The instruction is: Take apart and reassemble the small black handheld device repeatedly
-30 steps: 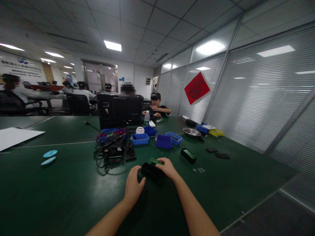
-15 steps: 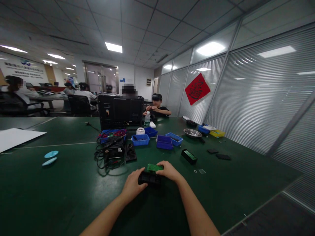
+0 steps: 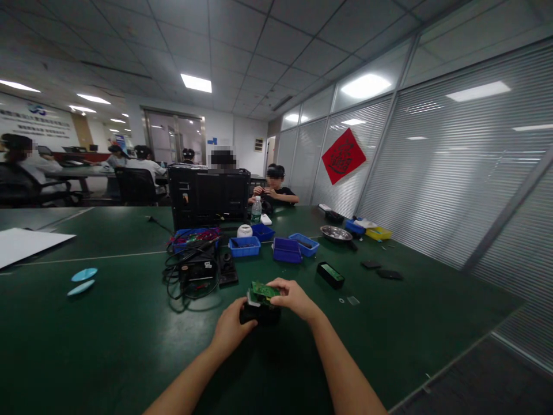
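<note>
Left hand point(image 3: 231, 331): grip clamped on small black plastic housing point(image 3: 258, 314), low over dark green desk point(image 3: 108, 323), 12 o'clock of wearer.
Right hand point(image 3: 294, 298): grip pinching thin green circuit board point(image 3: 262, 290) by edge, tilted atop housing.
Judgement: board light, stiff, fragile, so take by edges only. Housing rigid, smooth.

Two hands point(image 3: 231, 333) point(image 3: 294, 298), one green circuit board point(image 3: 262, 290), two black housings point(image 3: 259, 315) point(image 3: 330, 275), four small blue bins clustered mid-table point(image 3: 245, 246) point(image 3: 262, 232) point(image 3: 285, 251) point(image 3: 305, 244), one yellow bin point(image 3: 380, 233), one metal bowl point(image 3: 336, 233), two pale-blue oval pieces point(image 3: 84, 274) point(image 3: 78, 287), two flat black plates point(image 3: 371, 264) point(image 3: 389, 275), one water bottle point(image 3: 256, 211)
</note>
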Tool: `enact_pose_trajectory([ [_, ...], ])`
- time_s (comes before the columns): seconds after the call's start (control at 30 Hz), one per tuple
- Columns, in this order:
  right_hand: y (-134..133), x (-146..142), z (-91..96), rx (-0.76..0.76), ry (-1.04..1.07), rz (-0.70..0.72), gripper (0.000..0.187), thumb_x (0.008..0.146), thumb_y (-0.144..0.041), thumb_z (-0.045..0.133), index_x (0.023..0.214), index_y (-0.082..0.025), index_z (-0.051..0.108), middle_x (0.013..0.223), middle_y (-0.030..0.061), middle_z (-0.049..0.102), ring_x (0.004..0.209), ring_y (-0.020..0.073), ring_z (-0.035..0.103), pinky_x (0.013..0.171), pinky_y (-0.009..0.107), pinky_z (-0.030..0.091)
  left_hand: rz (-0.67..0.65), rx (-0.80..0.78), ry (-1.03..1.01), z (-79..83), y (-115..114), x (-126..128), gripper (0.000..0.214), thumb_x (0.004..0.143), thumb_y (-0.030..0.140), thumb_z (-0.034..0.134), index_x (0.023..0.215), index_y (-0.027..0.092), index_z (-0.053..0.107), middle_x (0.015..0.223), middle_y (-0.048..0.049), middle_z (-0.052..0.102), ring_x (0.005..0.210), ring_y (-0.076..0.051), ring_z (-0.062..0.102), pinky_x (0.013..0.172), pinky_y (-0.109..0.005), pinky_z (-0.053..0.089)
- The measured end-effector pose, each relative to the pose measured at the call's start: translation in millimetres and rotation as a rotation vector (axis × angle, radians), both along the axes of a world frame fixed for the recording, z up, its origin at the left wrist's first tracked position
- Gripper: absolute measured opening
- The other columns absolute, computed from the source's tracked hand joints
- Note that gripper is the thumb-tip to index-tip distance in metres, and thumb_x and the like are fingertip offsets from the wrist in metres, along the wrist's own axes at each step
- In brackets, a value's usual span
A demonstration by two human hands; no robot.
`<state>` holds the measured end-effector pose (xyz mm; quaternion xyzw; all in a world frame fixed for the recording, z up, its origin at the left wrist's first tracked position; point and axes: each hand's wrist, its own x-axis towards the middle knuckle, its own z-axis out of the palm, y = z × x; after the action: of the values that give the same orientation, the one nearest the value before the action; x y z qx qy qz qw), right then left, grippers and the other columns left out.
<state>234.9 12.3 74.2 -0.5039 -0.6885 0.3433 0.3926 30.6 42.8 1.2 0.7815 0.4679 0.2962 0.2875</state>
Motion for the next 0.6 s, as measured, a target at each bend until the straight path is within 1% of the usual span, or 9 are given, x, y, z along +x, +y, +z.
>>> enact_pose_trajectory([
  [0.07, -0.7, -2.9, -0.4, -0.018, -0.052, 0.025, 0.036, 0.062, -0.033, 0.068, 0.095, -0.018, 0.065, 0.083, -0.0011, 0.056, 0.060, 0.0077, 0.043, 0.056, 0.020, 0.035, -0.003, 0.011, 0.004, 0.4, -0.2, 0.1, 0.051, 0.063, 0.021, 0.062, 0.112, 0.021, 0.048, 0.109, -0.0041, 0.059, 0.098, -0.018, 0.054, 0.085, -0.028, 0.038],
  [0.17, 0.2, -1.8, -1.6, -0.019, -0.105, 0.045, 0.036, 0.062, -0.033, 0.069, 0.094, -0.018, 0.066, 0.082, -0.0012, 0.055, 0.059, 0.0074, 0.042, 0.054, 0.020, 0.033, -0.008, 0.019, 0.025, 0.2, -0.4, -0.2, 0.052, 0.063, 0.024, 0.062, 0.113, 0.021, 0.047, 0.107, -0.0036, 0.059, 0.097, -0.018, 0.054, 0.084, -0.028, 0.038],
  [0.3, 0.3, -0.6, -1.2, 0.004, -0.152, 0.036, 0.034, 0.063, -0.033, 0.068, 0.095, -0.019, 0.065, 0.084, -0.0002, 0.056, 0.064, 0.0093, 0.046, 0.058, 0.020, 0.035, 0.008, 0.011, 0.071, -2.9, 1.1, -0.6, 0.054, 0.063, 0.027, 0.062, 0.114, 0.022, 0.046, 0.107, -0.0037, 0.059, 0.097, -0.019, 0.054, 0.084, -0.028, 0.037],
  [0.43, -0.2, -5.6, -2.0, 0.036, -0.186, 0.004, 0.033, 0.063, -0.031, 0.068, 0.094, -0.019, 0.065, 0.086, 0.0004, 0.057, 0.070, 0.0112, 0.049, 0.062, 0.021, 0.038, 0.012, 0.006, 0.065, -6.0, 3.3, -1.0, 0.056, 0.063, 0.029, 0.062, 0.116, 0.021, 0.045, 0.107, -0.0042, 0.059, 0.097, -0.019, 0.054, 0.084, -0.028, 0.038],
  [0.6, 0.6, -6.2, -4.6, 0.046, -0.228, 0.005, 0.035, 0.063, -0.030, 0.069, 0.096, -0.021, 0.064, 0.090, 0.0008, 0.057, 0.079, 0.0139, 0.052, 0.070, 0.024, 0.040, 0.014, -0.006, 0.052, -3.7, 2.0, -1.3, 0.055, 0.063, 0.028, 0.062, 0.116, 0.022, 0.045, 0.106, -0.0044, 0.059, 0.097, -0.019, 0.054, 0.084, -0.028, 0.037],
])
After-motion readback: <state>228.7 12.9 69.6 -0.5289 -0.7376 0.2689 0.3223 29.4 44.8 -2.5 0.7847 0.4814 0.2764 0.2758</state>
